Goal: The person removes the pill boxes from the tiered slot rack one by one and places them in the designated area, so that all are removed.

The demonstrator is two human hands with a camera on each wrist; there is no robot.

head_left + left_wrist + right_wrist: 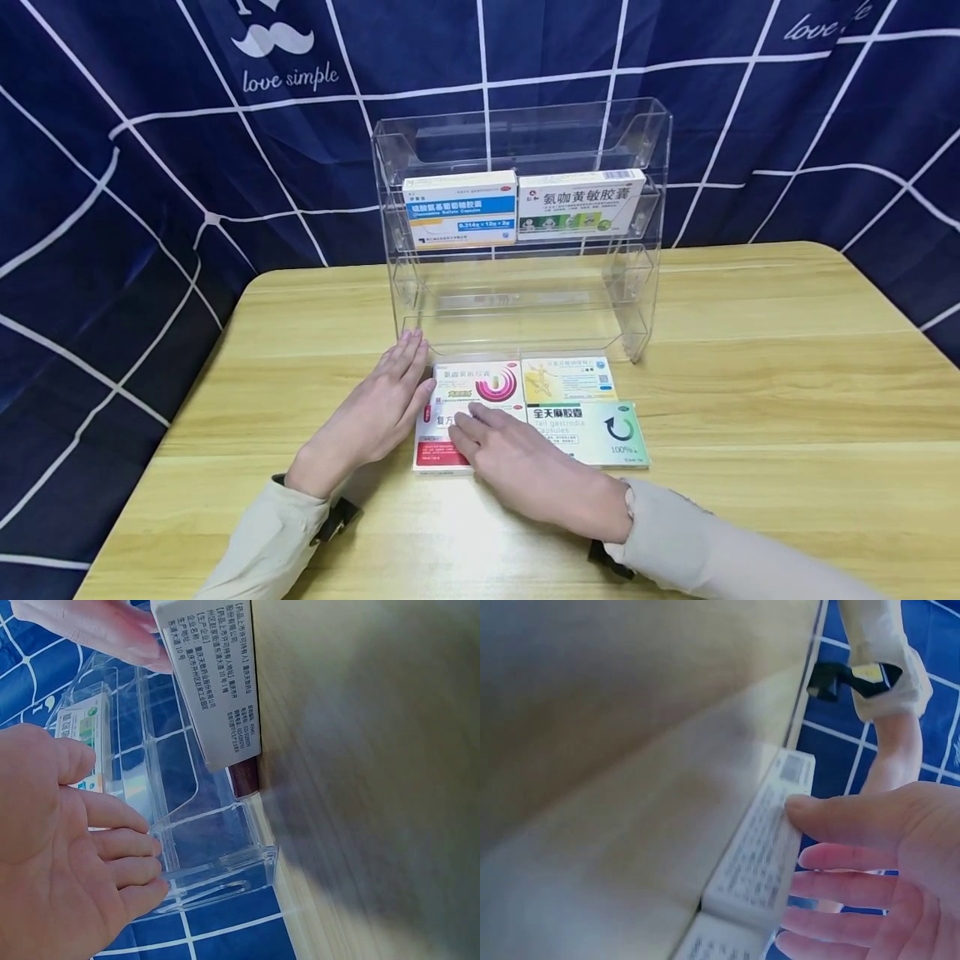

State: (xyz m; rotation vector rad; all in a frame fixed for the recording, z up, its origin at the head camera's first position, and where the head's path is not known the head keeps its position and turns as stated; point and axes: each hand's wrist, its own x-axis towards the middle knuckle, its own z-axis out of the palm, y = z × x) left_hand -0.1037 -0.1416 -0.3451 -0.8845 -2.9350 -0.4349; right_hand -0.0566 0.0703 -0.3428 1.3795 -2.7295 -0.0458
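Several flat medicine boxes lie together on the table in front of a clear rack. My right hand [532,475] reaches over the red-and-white box [442,456] at the near left, fingers fairly straight on its top. In the right wrist view, the right thumb touches the upper edge of a white box side [754,855]. Along the left edge of the boxes, my left hand [371,412] lies with straight fingers, closest to the box with pink rings [495,383]. To the right are a yellow-and-white box [570,379] and a green-and-white box [600,442].
The clear tiered rack [525,329] stands behind the boxes. Its upper tier holds a blue-and-white box [461,212] and a white box with green pictures [577,208]. A dark blue checked cloth [750,125] hangs behind the wooden table [750,375].
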